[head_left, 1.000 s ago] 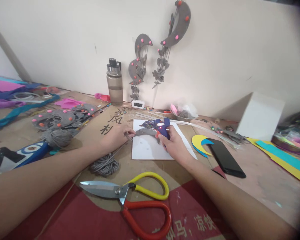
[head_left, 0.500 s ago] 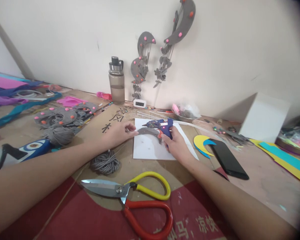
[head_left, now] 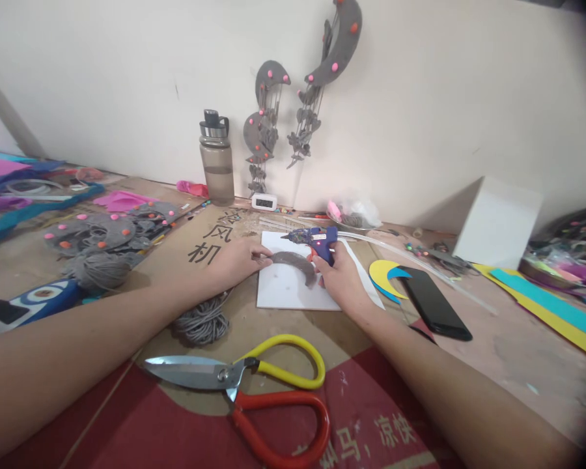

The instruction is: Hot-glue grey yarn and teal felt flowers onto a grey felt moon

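Note:
My right hand [head_left: 340,273] is wrapped round the handle of a blue hot glue gun [head_left: 325,242], whose nozzle points left. Below the nozzle, a grey felt crescent [head_left: 295,264] lies over a white sheet [head_left: 283,296]. The fingertips of my left hand [head_left: 244,260] pinch the crescent's left tip. A clear glue stick or tube trails from the gun's back toward the right. Just below my left wrist sits a bundle of grey cord [head_left: 205,322]. Large scissors [head_left: 254,378] with one yellow and one red handle lie nearer to me.
A black phone [head_left: 437,303] and yellow and blue paper crescents [head_left: 388,280] lie to the right. Behind stand a water bottle [head_left: 217,159] and a small digital clock [head_left: 264,202]. Grey crescent hangings [head_left: 339,52] are on the wall. Felt pieces and yarn [head_left: 97,267] crowd the left.
The view has turned slightly right, so things appear shifted left. The glue gun now sits slightly farther from the crescent, showing more of the crescent's top. Both hands keep their hold.

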The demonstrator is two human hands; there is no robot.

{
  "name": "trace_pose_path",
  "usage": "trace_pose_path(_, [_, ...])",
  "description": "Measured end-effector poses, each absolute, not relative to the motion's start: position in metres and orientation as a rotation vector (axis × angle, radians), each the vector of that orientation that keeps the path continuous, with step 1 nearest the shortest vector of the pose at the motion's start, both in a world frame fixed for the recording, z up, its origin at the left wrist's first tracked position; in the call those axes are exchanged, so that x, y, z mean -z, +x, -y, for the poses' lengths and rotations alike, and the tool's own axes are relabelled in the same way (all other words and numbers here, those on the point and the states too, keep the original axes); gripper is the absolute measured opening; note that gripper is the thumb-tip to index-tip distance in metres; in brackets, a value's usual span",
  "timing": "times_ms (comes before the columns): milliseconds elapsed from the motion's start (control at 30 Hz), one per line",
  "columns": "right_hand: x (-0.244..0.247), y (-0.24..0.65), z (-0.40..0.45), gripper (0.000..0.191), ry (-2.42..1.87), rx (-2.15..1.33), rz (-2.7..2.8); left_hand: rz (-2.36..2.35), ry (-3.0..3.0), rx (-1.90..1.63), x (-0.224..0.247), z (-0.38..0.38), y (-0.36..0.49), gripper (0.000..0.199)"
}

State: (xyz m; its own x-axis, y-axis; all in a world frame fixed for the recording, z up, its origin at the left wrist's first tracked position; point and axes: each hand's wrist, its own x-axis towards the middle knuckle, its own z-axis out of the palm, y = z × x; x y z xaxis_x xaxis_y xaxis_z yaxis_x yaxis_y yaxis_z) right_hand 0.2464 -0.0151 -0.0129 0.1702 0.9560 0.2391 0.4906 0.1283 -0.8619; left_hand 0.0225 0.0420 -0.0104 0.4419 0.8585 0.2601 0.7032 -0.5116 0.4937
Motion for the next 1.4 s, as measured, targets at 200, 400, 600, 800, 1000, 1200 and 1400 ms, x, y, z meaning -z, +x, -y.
trace_pose_path(200, [0.013,0.244,0.013,0.022,-1.506,-0.747,1.332,-1.324,2.262,-0.739,0.002,-0.044,0.022,0.037])
trace_pose_path(400, [0.009,0.241,0.015,0.021,-1.475,-0.804,1.252,-1.218,1.715,-0.743,-0.009,-0.037,0.025,0.013])
trace_pose_path(600, [0.012,0.242,0.017,0.023,-1.464,-0.752,1.266,-1.072,1.594,-0.778,0.005,-0.037,0.029,0.016])
trace_pose_path(800, [0.010,0.243,0.017,0.024,-1.447,-0.748,1.272,-0.986,1.413,-0.880,0.000,-0.037,0.028,0.021])
trace_pose_path(1000, [-0.006,0.246,0.016,0.016,-1.614,-0.825,1.331,-0.817,1.218,-0.930,-0.006,-0.035,0.031,0.015])
trace_pose_path(1200, [-0.005,0.257,0.004,0.009,-1.733,-0.807,1.435,-0.842,1.273,-0.896,-0.006,-0.035,0.032,0.010])
trace_pose_path(1400, [-0.012,0.264,0.011,0.015,-1.810,-0.382,1.629,-0.806,1.227,-0.885,-0.015,-0.029,0.036,0.014])
